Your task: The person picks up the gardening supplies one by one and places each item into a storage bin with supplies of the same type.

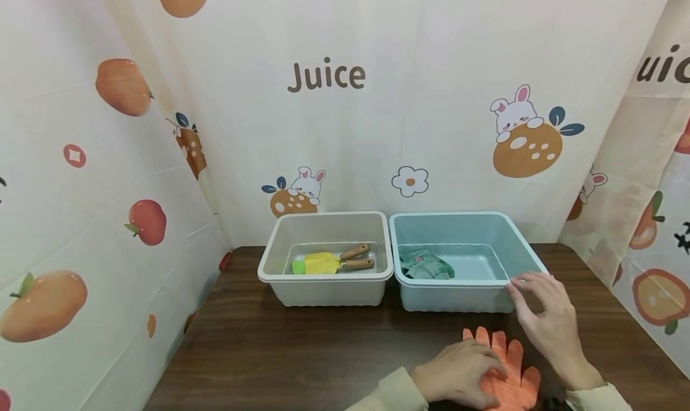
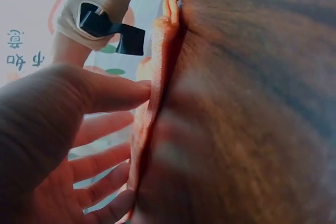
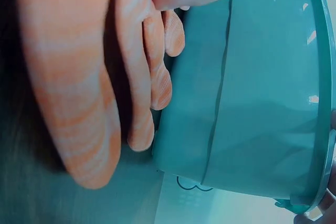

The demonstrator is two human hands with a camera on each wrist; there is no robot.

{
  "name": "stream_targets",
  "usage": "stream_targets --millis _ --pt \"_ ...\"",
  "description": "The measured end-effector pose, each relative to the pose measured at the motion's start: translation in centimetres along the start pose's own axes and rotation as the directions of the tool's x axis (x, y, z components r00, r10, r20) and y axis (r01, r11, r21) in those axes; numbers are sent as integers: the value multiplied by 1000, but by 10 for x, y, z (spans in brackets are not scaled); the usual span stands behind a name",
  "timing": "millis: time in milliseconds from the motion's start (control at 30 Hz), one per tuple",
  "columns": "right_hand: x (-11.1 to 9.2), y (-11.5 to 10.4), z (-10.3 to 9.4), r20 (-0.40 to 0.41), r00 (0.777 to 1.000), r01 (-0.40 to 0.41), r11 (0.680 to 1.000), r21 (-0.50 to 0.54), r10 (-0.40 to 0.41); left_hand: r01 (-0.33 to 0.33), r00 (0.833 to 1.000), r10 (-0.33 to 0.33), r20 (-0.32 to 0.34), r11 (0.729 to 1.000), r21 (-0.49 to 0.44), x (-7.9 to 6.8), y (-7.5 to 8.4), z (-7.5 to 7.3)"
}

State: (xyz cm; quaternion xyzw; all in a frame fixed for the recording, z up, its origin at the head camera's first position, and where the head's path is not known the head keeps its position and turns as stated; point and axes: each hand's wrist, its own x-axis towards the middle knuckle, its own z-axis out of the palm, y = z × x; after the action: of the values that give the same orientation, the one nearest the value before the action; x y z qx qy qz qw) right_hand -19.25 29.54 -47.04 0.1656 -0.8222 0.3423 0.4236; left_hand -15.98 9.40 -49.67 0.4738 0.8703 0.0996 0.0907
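Note:
An orange knitted glove (image 1: 512, 369) lies flat on the dark wooden table, its fingers toward the tubs. My left hand (image 1: 458, 372) rests on the glove from the left; in the left wrist view, thumb and fingertips (image 2: 139, 92) touch its fabric. My right hand (image 1: 550, 318) is at the front right corner of the light blue tub (image 1: 458, 297), with thumb and index fingertips at the rim. From the right wrist, the glove (image 3: 79, 103) shows large beside the tub wall (image 3: 252, 103), and only parts of the right fingers (image 3: 326, 203) are visible. A crumpled green cloth item (image 1: 426, 265) lies inside the blue tub.
Left of the blue tub stands a white tub (image 1: 329, 292), the two side by side. Inside it lie small garden tools with yellow-green heads (image 1: 320, 263) and wooden handles (image 1: 358, 263). A printed curtain (image 1: 345, 135) hangs behind the table (image 1: 302, 351).

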Motion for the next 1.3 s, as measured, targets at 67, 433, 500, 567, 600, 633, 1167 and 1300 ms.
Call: stream_targets --millis 67,433,500,567,600,633,1167,1300 --pt "0 0 0 2 1000 -5 1000 -4 5 15 1000 -15 11 1000 17 0 0 1" --pt "-1 1 0 -5 1000 -5 1000 -3 5 78 997 -78 -10 997 -9 0 1 1" --pt "-1 1 0 -12 1000 1 1000 2 -1 76 997 -76 -12 997 -10 -1 1 1" --pt "-1 2 1 -20 1000 10 1000 10 -10 68 998 -68 -18 998 -9 -1 0 1" --pt "-1 2 1 -24 1000 13 1000 13 -13 64 998 -65 -23 998 -5 -1 0 1" --pt "-1 2 1 -27 1000 16 1000 16 -15 61 998 -61 -27 998 -5 -1 0 1" --pt "1 3 1 -34 999 26 1000 18 -25 42 997 -45 -63 998 -51 -2 -9 -6" --pt "0 3 2 -34 999 30 999 20 -29 46 995 -51 -82 997 -67 -3 -8 -9"
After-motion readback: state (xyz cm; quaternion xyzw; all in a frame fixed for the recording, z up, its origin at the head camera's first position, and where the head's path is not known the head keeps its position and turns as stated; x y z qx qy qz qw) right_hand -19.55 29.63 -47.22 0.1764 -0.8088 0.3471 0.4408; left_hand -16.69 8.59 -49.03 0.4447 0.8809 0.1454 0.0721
